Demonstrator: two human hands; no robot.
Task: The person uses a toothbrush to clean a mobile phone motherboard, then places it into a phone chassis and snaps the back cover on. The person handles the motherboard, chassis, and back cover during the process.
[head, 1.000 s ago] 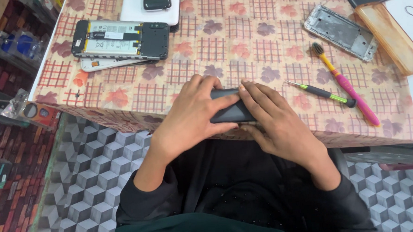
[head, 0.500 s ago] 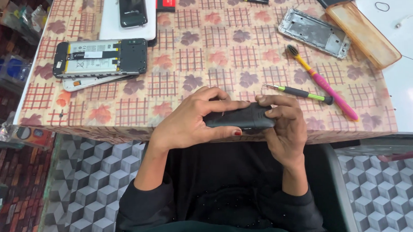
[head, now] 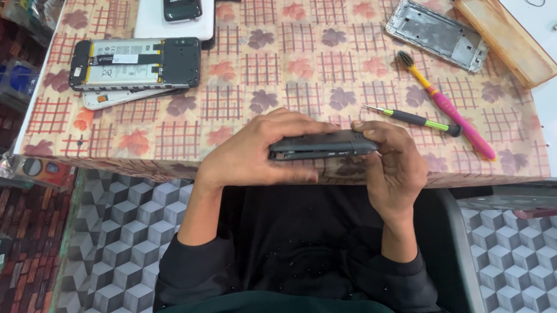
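Turned edge-on since a moment ago, the dark phone [head: 323,145] sits pinched between left hand [head: 253,152] and right hand [head: 396,165] above the table's near edge [head: 166,162]; light, stiff, slippery, probably best gripped by its ends.

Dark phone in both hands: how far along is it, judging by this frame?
Looks done: the dark phone is off the table, edge-on. In hand: left hand and right hand each keep a grip on one end; whether its seam is closed I cannot tell. Left: the opened phone lies with its battery exposed, the metal frame bare, the green-handled screwdriver untouched.
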